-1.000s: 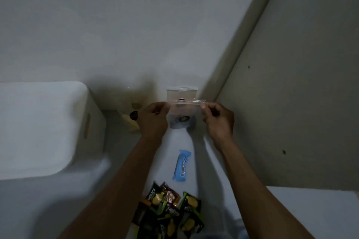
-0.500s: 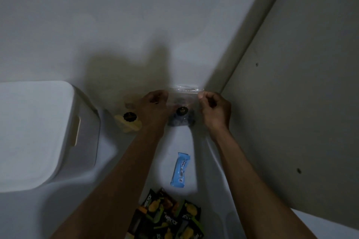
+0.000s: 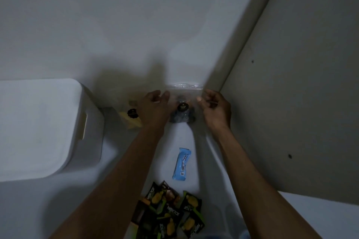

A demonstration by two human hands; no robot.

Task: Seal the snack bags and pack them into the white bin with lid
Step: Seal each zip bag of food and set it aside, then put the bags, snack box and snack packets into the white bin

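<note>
At the far edge of the white bench (image 3: pixel 58 209), against the wall, a clear plastic zip bag holding dark snacks with a round black label (image 3: pixel 182 109) stands between both hands. Left hand (image 3: pixel 153 106): fingers curled at the bag's left side near the top strip; actual grip cannot be confirmed, dim frame. Right hand (image 3: pixel 215 108): thumb and fingers pinched near the bag's right top corner; contact likewise unclear. White rectangular bin with closed lid (image 3: pixel 38 128) sits at left. Second clear bag with yellow contents (image 3: pixel 131 118) lies between bin and left hand. Nearer the person: blue wrapped bar (image 3: pixel 182 164), then a pile of black-and-green snack packets (image 3: pixel 171 211).
</note>
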